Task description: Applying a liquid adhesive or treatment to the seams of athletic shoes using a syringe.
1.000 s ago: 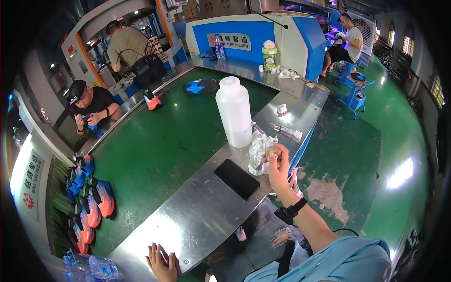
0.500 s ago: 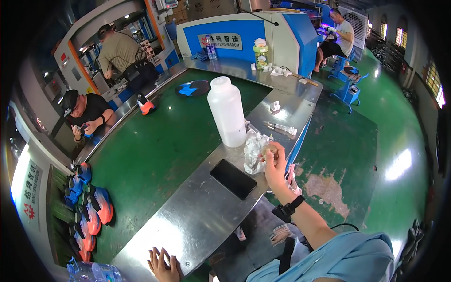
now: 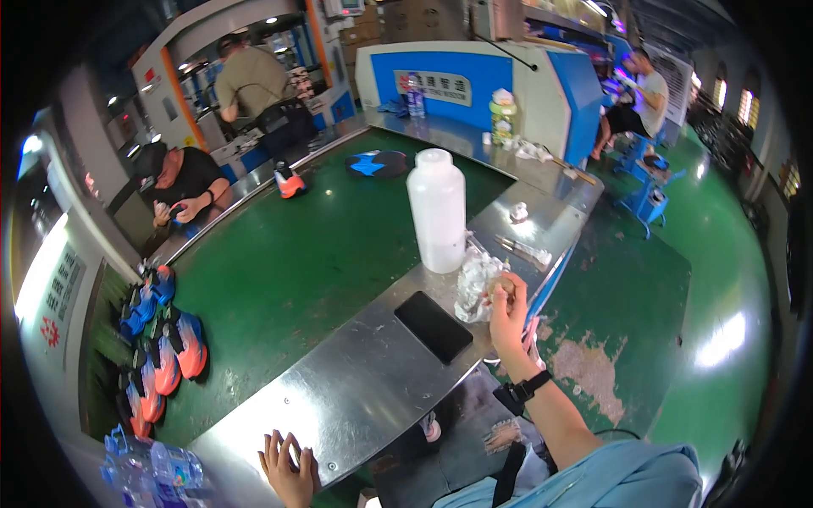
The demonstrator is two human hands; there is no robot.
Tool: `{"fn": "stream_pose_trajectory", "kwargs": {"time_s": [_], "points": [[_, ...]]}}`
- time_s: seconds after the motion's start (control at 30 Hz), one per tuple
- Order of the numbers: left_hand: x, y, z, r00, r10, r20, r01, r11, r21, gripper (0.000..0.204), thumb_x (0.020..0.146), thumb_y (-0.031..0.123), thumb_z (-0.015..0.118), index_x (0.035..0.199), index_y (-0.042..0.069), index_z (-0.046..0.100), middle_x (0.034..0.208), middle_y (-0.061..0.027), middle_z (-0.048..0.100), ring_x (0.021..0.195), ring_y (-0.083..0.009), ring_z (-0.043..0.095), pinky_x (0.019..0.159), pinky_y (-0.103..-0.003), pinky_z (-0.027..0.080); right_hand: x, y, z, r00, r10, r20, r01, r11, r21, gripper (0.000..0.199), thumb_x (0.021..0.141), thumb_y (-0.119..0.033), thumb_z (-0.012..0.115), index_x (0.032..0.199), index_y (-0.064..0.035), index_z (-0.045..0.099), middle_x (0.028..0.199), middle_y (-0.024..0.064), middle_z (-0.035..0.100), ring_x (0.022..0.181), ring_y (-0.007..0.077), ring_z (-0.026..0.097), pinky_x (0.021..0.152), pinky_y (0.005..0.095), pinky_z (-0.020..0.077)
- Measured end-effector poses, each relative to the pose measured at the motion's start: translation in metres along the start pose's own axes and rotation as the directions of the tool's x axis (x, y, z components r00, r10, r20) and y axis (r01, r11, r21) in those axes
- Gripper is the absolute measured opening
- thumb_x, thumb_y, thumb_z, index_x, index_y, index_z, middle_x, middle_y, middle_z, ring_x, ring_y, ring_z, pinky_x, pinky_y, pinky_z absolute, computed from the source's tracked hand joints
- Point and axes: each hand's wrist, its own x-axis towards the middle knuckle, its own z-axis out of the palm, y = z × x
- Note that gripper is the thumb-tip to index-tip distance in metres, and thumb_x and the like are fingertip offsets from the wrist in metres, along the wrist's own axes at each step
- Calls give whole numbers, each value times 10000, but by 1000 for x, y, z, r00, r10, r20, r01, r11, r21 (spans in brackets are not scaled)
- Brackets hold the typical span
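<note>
Head view: nearest, the left hand [image 3: 290, 476] rests at the near end of the steel table border [image 3: 364, 364], fingers spread and loosely bent, thumb apart from them, with nothing seen in its grasp. Clear plastic bottles [image 3: 174, 467] stand to its left. From the lower right, the right forearm reaches in, a light-blue sleeve [image 3: 593, 478] at its upper part and a black wristband [image 3: 523, 392] at the wrist. The right hand [image 3: 510, 317] is well apart from the left; its thumb and fingertips are closed in a pinch on a small tan lump [image 3: 500, 287], partly hidden by the fingers, so its kind is unclear.

That lump sits at the right edge of a crumpled white tissue [image 3: 474, 284]; whether the two touch cannot be told. Between the hands, nearer the right one, a black smartphone [image 3: 434, 327] lies flat on the steel. Just beyond the tissue stands an upright white plastic bottle [image 3: 438, 216], and to the right of that lies a syringe [image 3: 523, 251], with a small white wad [image 3: 518, 212] farther back.

Orange-and-blue sneakers [image 3: 182, 347] line the left side of the green tabletop [image 3: 288, 279]. Toward its far edge are a single sneaker [image 3: 289, 183] and a black-and-blue flat piece [image 3: 377, 163]. Farther off, three co-workers are at machines and benches.
</note>
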Motion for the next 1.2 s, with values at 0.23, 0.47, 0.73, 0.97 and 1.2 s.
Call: {"fn": "stream_pose_trajectory", "kwargs": {"time_s": [0.23,0.47,0.73,0.97,1.2], "points": [[4,-2,-2,997,-66,28,67,997,-38,345,732,190,624,1062,97,580,1237,-125,485,1224,-290,373,1033,-456,199,-1,-2,-1,1000,10,-19,-10,1000,3,233,879,-54,452,1111,-46,434,840,72,556,708,107,550,632,220,443],[1,-2,2,998,-69,17,69,997,-44,320,735,174,618,1043,94,584,1225,-124,493,1220,-296,375,1027,-464,205,3,-2,-1,1000,-9,-27,9,1000,7,221,883,-63,457,1101,-42,433,831,67,550,706,107,553,631,221,441],[2,-4,-3,997,48,60,-46,998,-37,359,812,258,594,1116,78,536,1258,-157,455,1203,-322,374,999,-471,249,0,-1,-4,1000,1,-28,-1,1000,-22,211,884,-64,444,1095,-50,434,837,73,555,712,111,556,636,227,445],[1,-6,-5,997,37,63,-36,999,-19,350,805,262,602,1102,84,549,1254,-148,461,1189,-315,390,997,-470,255,-1,-4,-1,1000,-13,-27,13,1000,-6,217,884,-59,441,1100,-46,429,828,68,555,714,108,553,637,228,450],[-3,-9,0,997,47,56,-48,999,14,315,807,265,598,1089,124,579,1246,-141,471,1179,-304,405,995,-469,258,-1,-5,-5,1000,-11,-28,11,1000,-11,221,882,-62,449,1101,-44,431,825,61,556,711,101,548,636,225,446]]}}
